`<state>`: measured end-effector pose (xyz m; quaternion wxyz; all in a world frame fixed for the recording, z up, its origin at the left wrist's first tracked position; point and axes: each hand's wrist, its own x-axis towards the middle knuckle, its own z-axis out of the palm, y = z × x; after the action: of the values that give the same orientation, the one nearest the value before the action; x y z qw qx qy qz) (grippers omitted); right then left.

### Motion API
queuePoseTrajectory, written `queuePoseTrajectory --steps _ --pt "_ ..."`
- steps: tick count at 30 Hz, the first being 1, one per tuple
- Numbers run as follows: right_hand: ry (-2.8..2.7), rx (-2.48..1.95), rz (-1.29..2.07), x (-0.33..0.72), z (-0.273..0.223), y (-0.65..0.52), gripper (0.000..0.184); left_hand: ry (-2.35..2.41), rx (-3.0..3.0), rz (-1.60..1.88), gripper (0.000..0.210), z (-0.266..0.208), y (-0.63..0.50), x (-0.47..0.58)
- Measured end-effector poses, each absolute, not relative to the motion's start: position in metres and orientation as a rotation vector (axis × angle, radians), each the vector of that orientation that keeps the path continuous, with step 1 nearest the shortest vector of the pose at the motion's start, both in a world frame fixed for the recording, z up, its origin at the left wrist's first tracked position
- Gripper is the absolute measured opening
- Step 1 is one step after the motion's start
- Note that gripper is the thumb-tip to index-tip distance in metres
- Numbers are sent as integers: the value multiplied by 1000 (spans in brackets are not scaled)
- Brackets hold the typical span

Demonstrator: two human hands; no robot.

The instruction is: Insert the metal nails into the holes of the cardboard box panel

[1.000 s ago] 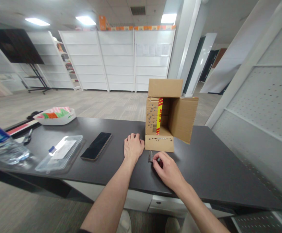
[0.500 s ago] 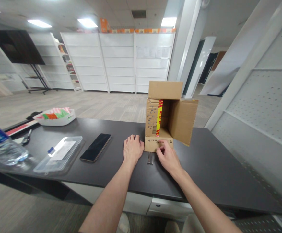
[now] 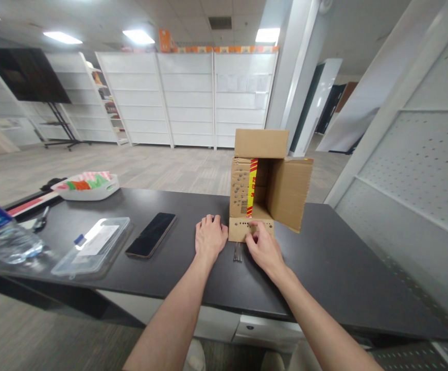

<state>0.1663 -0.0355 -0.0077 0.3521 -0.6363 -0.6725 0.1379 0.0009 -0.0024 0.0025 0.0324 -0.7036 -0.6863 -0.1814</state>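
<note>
A cardboard box (image 3: pixel 278 190) stands on the dark table, its opening towards me and its flaps spread. Its lower front flap (image 3: pixel 239 234) has a row of small holes and several dark round spots. My left hand (image 3: pixel 210 236) lies palm down on the table just left of this flap, fingers loosely stretched. My right hand (image 3: pixel 261 246) reaches to the flap, with the index fingertip at the holes and the thumb held apart below it. No object shows between these fingers. Several screws (image 3: pixel 237 252) lie side by side just below the flap, between my hands.
On the left lie a black phone (image 3: pixel 151 235), a clear plastic case (image 3: pixel 92 247) with a paper label, and a water bottle (image 3: pixel 5 232). Farther back stands a white basket (image 3: pixel 88 193) with coloured items. A perforated white panel (image 3: pixel 432 154) rises at the right.
My right index fingertip stays at the flap's holes, with the hand shifted very slightly. My left hand, the box and the screws keep their places; the view moves a touch.
</note>
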Motion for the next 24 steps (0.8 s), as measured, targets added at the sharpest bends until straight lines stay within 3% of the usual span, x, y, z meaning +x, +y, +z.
queuePoseTrajectory --steps 6,14,24 --pt "-1667 -1521 485 170 -14 -31 41 -2112 -2164 -551 31 2 -1 1" --pt "-1380 -1339 913 171 -7 -26 46 -2112 -2162 -557 30 -1 0 1" --pt "-1110 -1161 1222 182 -1 -21 42 -2106 -2164 -565 30 0 0 1"
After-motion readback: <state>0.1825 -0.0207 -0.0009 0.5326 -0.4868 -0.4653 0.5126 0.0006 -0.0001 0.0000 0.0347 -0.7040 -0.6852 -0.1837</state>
